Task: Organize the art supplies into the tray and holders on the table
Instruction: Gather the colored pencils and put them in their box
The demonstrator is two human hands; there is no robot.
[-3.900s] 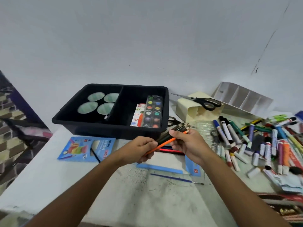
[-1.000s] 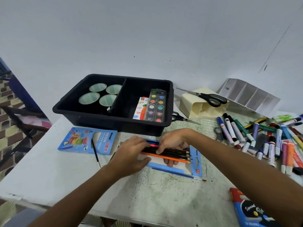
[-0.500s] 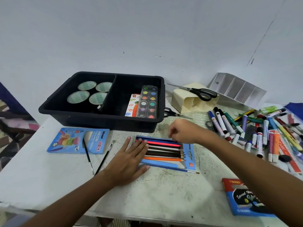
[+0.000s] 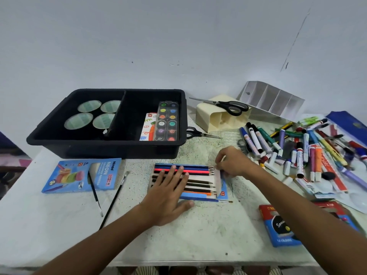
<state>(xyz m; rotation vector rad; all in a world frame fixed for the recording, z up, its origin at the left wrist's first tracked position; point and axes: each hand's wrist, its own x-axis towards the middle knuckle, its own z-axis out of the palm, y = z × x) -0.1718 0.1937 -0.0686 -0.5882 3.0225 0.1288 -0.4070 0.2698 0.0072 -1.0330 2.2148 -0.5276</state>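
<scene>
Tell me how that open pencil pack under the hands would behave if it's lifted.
The pencil pack looks like thin card, so it would probably sag. Its coloured pencils lie loose in a row and could roll out if tilted. The left hand lies flat across them, likely steadying them.

Under the left hand (image 4: 167, 192) lie coloured pencils (image 4: 198, 178): dark blue, neon red, black, brown and orange, in a blue box (image 4: 223, 192). Beyond that hand, a black tray (image 4: 103, 144) holds pale green tape rolls (image 4: 89, 114) and a watercolour palette (image 4: 167, 121) of green, blue, yellow, orange, teal and purple. Left of it, a blue neon-pencil box (image 4: 81, 175) shows rainbow artwork. Right of the right hand (image 4: 232, 162), markers (image 4: 297, 147) mix blue, green, purple, orange, red and white. Black-handled scissors (image 4: 228, 106) rest on a cream holder (image 4: 218, 118).
</scene>
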